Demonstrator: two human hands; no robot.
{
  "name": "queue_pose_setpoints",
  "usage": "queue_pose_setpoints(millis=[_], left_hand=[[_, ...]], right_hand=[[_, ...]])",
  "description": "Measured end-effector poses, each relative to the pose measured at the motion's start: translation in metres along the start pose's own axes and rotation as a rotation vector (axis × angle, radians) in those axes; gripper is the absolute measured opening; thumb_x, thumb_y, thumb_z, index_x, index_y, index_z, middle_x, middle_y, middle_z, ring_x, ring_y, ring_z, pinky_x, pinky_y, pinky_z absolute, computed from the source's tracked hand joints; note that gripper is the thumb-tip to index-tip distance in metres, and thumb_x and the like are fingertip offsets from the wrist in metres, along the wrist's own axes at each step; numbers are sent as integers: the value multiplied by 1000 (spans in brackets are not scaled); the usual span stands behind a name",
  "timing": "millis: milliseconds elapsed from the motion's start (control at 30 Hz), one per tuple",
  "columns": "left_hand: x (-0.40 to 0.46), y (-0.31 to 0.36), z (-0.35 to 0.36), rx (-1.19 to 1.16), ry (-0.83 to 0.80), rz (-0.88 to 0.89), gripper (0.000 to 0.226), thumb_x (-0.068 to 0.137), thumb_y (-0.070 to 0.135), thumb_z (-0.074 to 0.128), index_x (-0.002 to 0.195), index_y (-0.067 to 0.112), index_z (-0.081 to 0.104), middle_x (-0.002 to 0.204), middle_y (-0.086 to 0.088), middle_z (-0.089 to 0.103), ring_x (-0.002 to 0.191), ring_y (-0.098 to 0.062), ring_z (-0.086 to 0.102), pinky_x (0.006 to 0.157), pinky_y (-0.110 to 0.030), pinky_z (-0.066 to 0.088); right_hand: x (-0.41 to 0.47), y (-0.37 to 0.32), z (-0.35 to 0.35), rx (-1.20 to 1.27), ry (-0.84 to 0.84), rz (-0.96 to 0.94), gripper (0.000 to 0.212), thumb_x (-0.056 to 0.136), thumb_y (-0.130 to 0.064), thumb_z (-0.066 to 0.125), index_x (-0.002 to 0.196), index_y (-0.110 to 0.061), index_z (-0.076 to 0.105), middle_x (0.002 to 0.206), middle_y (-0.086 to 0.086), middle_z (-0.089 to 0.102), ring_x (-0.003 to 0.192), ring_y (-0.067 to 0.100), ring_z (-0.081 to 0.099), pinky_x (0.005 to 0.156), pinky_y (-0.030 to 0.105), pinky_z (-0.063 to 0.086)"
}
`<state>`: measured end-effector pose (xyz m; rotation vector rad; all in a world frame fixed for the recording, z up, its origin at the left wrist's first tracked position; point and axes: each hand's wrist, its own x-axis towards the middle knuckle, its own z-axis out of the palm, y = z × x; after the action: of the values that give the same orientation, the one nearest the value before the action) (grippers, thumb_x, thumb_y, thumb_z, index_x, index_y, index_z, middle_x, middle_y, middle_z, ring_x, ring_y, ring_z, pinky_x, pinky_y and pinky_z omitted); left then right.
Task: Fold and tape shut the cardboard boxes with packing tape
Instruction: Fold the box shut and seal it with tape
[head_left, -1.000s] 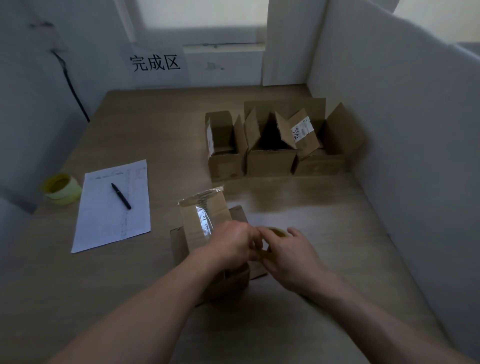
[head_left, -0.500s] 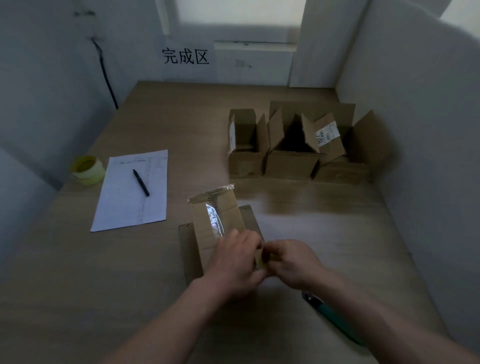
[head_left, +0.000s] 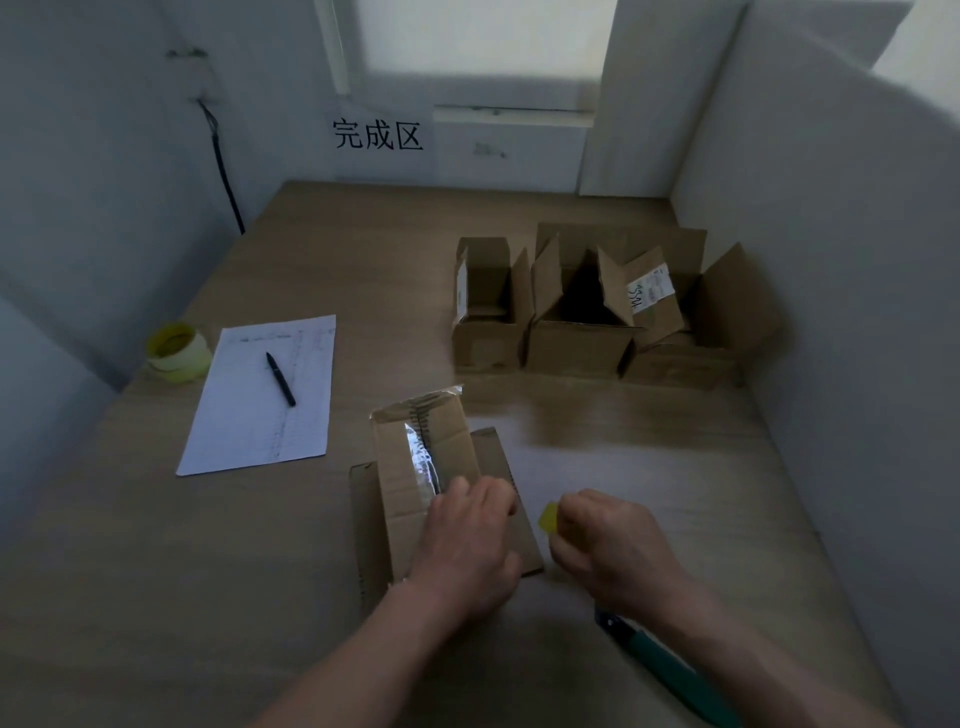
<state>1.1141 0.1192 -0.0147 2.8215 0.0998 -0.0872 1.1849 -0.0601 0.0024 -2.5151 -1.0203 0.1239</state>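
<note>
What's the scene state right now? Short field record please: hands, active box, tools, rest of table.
left hand: rests on the near box, fingers on its top
right hand: grips a yellow tape roll, mostly hidden, beside the box
near box: one flap raised, old shiny tape along it
open boxes: three at the back right, flaps up
cutter: green handle, lying on the table under the right forearm
spare tape: yellow roll at the left edge
paper: with a black pen on it
sign: on the back wall

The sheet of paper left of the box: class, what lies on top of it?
A black pen lies on the sheet of paper, over faint ruled lines. Whatever is under the sheet is hidden.
</note>
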Motion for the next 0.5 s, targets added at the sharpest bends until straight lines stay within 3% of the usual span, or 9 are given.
queue_pose_setpoints(millis=[133,200,267,333,400,433,500], left_hand=[[0,1,-1,51,9,13,31,68,36,46,93,33,28,98,7,40,84,-14,24,71,-32,23],[-2,4,-3,75,6,31,29,70,33,44,96,29,36,100,5,43,85,-16,27,71,-33,26],[-5,7,-6,103,-5,45,28,70,30,42,98,27,40,100,3,46,87,-20,34,73,-35,32],[-10,10,-8,120,-6,80,28,70,27,43,98,27,42,99,3,47,87,-21,35,73,-36,34],[-16,10,-7,134,-21,142,28,69,23,45,97,27,42,96,4,47,85,-19,33,71,-34,34],[-19,9,-7,142,-27,175,28,69,21,45,96,27,43,96,4,48,85,-19,34,71,-34,34],[-23,9,-8,130,-4,239,26,70,22,45,96,25,46,95,3,50,86,-21,39,71,-35,35]], right_hand=[[-23,2,5,122,127,47,31,66,-26,66,62,-31,36,61,-14,38,53,7,36,48,21,26],[-30,6,7,178,152,151,38,61,-22,66,59,-33,30,58,-14,36,53,10,37,49,25,27],[-42,8,10,202,129,243,40,61,-19,69,57,-35,32,56,-15,38,54,14,42,51,28,31],[-58,9,13,173,104,264,36,64,-15,77,61,-37,49,62,-18,47,57,16,52,55,26,38],[-74,8,17,145,30,306,32,68,-17,78,91,-38,71,84,-17,66,77,15,67,68,28,51],[-82,7,20,124,-23,339,45,71,-20,76,110,-42,70,99,-17,70,90,11,69,78,27,53],[-95,7,28,27,-123,383,59,78,-29,69,131,-51,55,123,-21,65,111,4,62,92,23,47]])
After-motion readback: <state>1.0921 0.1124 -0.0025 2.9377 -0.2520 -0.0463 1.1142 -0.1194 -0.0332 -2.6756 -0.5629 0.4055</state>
